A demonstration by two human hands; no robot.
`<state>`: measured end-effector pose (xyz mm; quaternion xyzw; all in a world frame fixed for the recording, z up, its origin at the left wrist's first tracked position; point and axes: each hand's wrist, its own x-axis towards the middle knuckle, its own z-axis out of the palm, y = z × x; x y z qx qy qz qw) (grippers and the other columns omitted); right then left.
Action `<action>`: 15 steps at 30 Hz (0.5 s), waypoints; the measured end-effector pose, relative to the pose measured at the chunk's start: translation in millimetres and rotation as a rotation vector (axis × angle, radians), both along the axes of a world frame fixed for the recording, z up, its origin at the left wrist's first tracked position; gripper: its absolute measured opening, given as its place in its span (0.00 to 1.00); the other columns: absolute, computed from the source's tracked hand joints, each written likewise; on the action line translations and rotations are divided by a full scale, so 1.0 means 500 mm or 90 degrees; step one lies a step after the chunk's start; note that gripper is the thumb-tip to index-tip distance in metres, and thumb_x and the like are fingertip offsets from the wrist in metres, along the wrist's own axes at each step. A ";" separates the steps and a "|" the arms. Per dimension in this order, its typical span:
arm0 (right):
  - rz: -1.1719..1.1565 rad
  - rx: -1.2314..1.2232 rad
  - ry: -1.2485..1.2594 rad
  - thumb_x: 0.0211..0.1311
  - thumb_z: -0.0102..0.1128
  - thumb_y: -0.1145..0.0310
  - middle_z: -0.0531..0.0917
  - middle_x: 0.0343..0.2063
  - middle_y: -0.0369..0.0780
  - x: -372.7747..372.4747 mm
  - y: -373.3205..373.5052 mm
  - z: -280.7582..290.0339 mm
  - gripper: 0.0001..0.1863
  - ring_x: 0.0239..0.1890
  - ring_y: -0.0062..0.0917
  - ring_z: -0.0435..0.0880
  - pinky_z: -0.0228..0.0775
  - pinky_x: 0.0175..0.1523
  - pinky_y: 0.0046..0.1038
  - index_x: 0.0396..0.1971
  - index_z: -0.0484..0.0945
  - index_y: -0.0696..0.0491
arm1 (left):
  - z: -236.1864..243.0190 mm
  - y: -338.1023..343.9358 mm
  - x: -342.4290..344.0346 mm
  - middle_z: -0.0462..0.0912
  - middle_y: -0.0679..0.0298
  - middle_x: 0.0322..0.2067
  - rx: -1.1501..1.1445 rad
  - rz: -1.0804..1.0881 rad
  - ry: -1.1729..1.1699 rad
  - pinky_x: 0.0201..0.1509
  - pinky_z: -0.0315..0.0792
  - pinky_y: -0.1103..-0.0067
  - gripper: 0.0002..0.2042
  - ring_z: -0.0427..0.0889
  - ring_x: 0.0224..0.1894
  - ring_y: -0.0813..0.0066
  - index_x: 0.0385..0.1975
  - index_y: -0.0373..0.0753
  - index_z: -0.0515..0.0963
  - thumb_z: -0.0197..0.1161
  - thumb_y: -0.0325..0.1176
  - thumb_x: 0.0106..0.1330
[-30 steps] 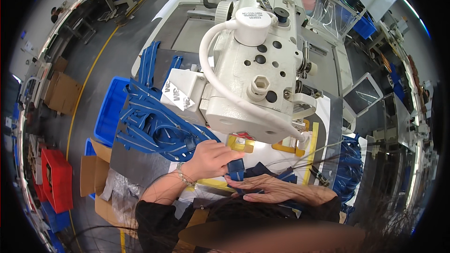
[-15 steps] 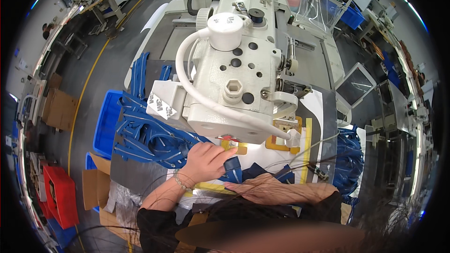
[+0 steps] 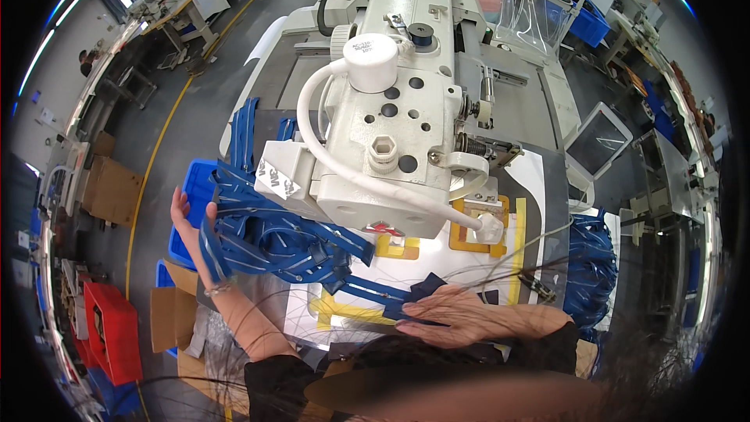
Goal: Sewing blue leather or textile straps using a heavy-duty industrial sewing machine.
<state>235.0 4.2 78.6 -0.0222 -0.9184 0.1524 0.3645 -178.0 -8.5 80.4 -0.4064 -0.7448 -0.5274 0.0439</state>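
Note:
My left hand (image 3: 190, 223) is raised at the left edge of a heap of blue zippers (image 3: 289, 246), its fingers spread apart. A loop of blue zipper tape (image 3: 212, 254) hangs against its thumb side and wrist. From the heap a single blue zipper (image 3: 367, 289) runs right across the table to my right hand (image 3: 449, 316). That hand lies flat with fingers stretched out, resting by the zipper's end and a dark blue fabric piece (image 3: 426, 287). Just beyond stands a white sewing machine head (image 3: 383, 148), with a small yellow frame (image 3: 398, 248) under it.
A larger yellow frame (image 3: 504, 246) lies right of the machine head. Blue bins (image 3: 180, 254) and an open cardboard box (image 3: 173, 309) stand at the left, a red crate (image 3: 113, 336) farther out. Bundled blue zippers (image 3: 590, 266) and a screen (image 3: 600, 141) are at the right.
My left hand has gone from beneath the machine head out to the left, past the zipper heap, and its fingers have spread. My right hand stays near the table's front, now flatter.

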 end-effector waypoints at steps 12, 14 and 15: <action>-0.343 -0.193 -0.157 0.39 0.71 0.65 0.75 0.37 0.38 0.123 -0.039 -0.044 0.21 0.36 0.30 0.74 0.63 0.38 0.28 0.38 0.78 0.49 | 0.013 -0.097 0.150 0.70 0.54 0.52 -0.191 -0.035 0.450 0.59 0.59 0.63 0.30 0.66 0.55 0.54 0.55 0.39 0.67 0.67 0.38 0.50; -0.345 -0.210 -0.197 0.41 0.71 0.61 0.74 0.37 0.39 0.134 -0.069 -0.055 0.22 0.37 0.31 0.74 0.63 0.40 0.29 0.39 0.77 0.49 | -0.008 -0.097 0.250 0.73 0.57 0.46 -0.274 -0.286 0.401 0.55 0.60 0.66 0.28 0.68 0.50 0.57 0.51 0.40 0.71 0.68 0.35 0.47; -0.326 -0.230 -0.222 0.42 0.71 0.57 0.73 0.38 0.39 0.134 -0.078 -0.065 0.24 0.38 0.31 0.73 0.62 0.42 0.30 0.40 0.75 0.50 | -0.012 -0.108 0.293 0.73 0.59 0.43 -0.330 -0.383 0.379 0.53 0.61 0.66 0.25 0.69 0.48 0.58 0.47 0.41 0.74 0.69 0.36 0.46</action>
